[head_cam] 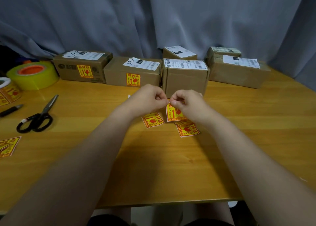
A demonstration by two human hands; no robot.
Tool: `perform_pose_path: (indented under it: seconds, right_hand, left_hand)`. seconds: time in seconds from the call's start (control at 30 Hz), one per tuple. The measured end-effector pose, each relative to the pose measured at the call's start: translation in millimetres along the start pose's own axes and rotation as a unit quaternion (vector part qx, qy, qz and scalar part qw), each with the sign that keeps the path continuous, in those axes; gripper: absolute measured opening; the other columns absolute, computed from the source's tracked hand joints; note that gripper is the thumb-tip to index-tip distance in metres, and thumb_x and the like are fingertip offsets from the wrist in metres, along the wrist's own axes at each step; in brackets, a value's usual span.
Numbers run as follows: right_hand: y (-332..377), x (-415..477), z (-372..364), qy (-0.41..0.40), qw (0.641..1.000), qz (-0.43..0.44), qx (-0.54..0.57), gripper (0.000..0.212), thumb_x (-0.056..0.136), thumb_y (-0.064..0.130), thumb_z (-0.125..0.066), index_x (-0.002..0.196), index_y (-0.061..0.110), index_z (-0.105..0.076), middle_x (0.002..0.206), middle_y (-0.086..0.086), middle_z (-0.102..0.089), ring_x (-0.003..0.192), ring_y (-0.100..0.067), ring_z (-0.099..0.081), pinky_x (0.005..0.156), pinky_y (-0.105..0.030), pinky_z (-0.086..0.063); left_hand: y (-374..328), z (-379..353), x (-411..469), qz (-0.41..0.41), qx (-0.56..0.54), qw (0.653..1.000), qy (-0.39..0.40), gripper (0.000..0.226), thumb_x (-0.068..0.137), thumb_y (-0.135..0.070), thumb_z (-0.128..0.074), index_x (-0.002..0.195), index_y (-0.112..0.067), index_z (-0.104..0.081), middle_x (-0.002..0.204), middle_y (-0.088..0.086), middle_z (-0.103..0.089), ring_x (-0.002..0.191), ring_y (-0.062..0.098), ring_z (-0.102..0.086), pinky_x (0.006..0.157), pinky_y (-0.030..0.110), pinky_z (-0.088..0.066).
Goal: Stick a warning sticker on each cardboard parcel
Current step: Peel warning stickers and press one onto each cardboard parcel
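Head: left hand (150,97), right hand (186,102) both pinch sticker (173,114) top edge; parcel (184,78) just behind.

Red-on-yellow fragile warnings, and shipping labels we mostly cannot read.

We read 易碎品 across the top of the leftmost parcel's sticker (85,71) and the second parcel's sticker (133,79), each above an up arrow and a broken-glass sign. On the held sticker (173,113) we read 小心轻放 beside the same arrow and glass; its top line is covered. A loose sticker (152,120) on the table shows 易碎品 turned at an angle. The leftmost white label (83,54) bears handwriting like 3-3-1, and the second white label (141,63) something like 4-3-8, written sideways; we are sure of neither. The barcodes and small print on the labels are too small for us to read.
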State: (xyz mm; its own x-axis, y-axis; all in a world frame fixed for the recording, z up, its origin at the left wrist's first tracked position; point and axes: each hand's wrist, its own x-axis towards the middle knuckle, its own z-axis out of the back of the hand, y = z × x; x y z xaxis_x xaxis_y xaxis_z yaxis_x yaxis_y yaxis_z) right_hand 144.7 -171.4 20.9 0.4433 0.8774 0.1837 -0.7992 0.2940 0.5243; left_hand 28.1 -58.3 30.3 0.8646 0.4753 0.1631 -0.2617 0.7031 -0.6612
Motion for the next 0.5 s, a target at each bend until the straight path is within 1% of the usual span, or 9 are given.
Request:
perform_pose_path:
  seconds: [0.03,0.1,0.17,0.23,0.27,0.37,0.43,0.47,0.5]
  right_hand:
    - [1.2,1.0,1.7,-0.008,1.0,0.003,-0.015,0.014,0.091,0.026,-0.057,0.078,0.03,-0.057,0.069,0.015,-0.057,0.089,-0.015,-0.058,0.097,-0.037,-0.033]
    - [0.0,3.9,1.8,-0.052,0.998,0.011,-0.035,0.004,0.089,0.027,-0.059,0.088,0.03,-0.059,0.087,0.014,-0.054,0.103,-0.016,-0.05,0.089,-0.032,-0.025]
    - [-3.3,5.2,-3.5,-0.151,0.988,0.018,-0.039,0.016,0.084,0.029,-0.065,0.099,0.029,-0.061,0.102,0.007,-0.048,0.107,-0.016,-0.042,0.084,-0.029,-0.022]
    - [-2.7,5.5,-9.4,-0.251,0.966,0.053,-0.028,0.014,0.079,0.031,-0.069,0.092,0.027,-0.067,0.1,0.003,-0.048,0.102,-0.019,-0.041,0.08,-0.025,-0.019]
    - [-2.0,6.3,-11.6,-0.273,0.959,0.068,-0.025,0.01,0.077,0.032,-0.07,0.085,0.027,-0.069,0.097,0.003,-0.051,0.1,-0.019,-0.042,0.077,-0.024,-0.016]
    - [-2.2,9.8,-14.8,-0.273,0.959,0.076,-0.014,0.01,0.077,0.034,-0.07,0.079,0.025,-0.074,0.092,0.005,-0.056,0.098,-0.014,-0.042,0.078,-0.025,-0.016]
    - [-2.5,10.9,-15.8,-0.251,0.962,0.083,0.062,0.012,0.078,0.029,-0.07,0.082,0.02,-0.075,0.089,0.004,-0.06,0.093,-0.012,-0.048,0.082,-0.029,-0.029]
    - [-2.4,10.7,-15.9,-0.236,0.96,0.087,0.122,0.011,0.078,0.024,-0.071,0.083,0.015,-0.075,0.086,0.002,-0.063,0.088,-0.013,-0.054,0.08,-0.03,-0.038]
    - [-2.0,9.8,-15.9,-0.22,0.957,0.086,0.17,0.011,0.079,0.019,-0.071,0.084,0.011,-0.075,0.084,-0.001,-0.065,0.083,-0.013,-0.058,0.075,-0.025,-0.044]
  left_hand:
    - [-0.4,0.6,1.4,0.004,-0.012,1.0,0.007,0.007,0.085,-0.02,-0.065,0.08,-0.015,-0.066,0.067,-0.006,-0.061,0.063,0.01,-0.054,0.066,0.03,-0.049]
    - [-1.0,-0.4,4.1,0.015,-0.045,0.999,0.006,0.01,0.087,-0.017,-0.062,0.079,-0.013,-0.065,0.068,-0.001,-0.065,0.062,0.013,-0.056,0.066,0.033,-0.051]
    - [0.3,-5.3,6.7,0.038,-0.116,0.992,-0.038,0.013,0.09,-0.014,-0.059,0.078,-0.012,-0.064,0.071,0.006,-0.066,0.06,0.013,-0.057,0.064,0.032,-0.051]
    - [2.8,-12.8,7.5,0.055,-0.215,0.971,-0.089,0.017,0.091,-0.011,-0.055,0.077,-0.016,-0.062,0.07,0.002,-0.063,0.058,0.007,-0.054,0.061,0.023,-0.049]
    - [4.1,-16.4,7.2,0.056,-0.253,0.96,-0.106,0.018,0.092,-0.011,-0.054,0.078,-0.017,-0.061,0.07,0.0,-0.062,0.059,0.005,-0.054,0.061,0.02,-0.049]
    - [6.8,-21.9,4.5,0.046,-0.314,0.94,-0.122,0.016,0.094,-0.011,-0.051,0.084,-0.016,-0.062,0.072,-0.003,-0.062,0.065,0.002,-0.056,0.064,0.017,-0.048]
    - [6.4,-21.3,2.5,0.033,-0.33,0.936,-0.117,0.015,0.094,-0.011,-0.05,0.086,-0.012,-0.063,0.073,-0.002,-0.062,0.064,0.001,-0.056,0.063,0.015,-0.048]
    - [5.8,-20.7,1.7,0.028,-0.334,0.935,-0.113,0.015,0.094,-0.01,-0.05,0.087,-0.011,-0.063,0.072,-0.002,-0.062,0.063,0.0,-0.056,0.063,0.014,-0.048]
    - [5.5,-20.4,1.3,0.024,-0.337,0.935,-0.111,0.015,0.094,-0.01,-0.051,0.086,-0.01,-0.063,0.071,-0.001,-0.061,0.062,0.0,-0.056,0.062,0.014,-0.048]
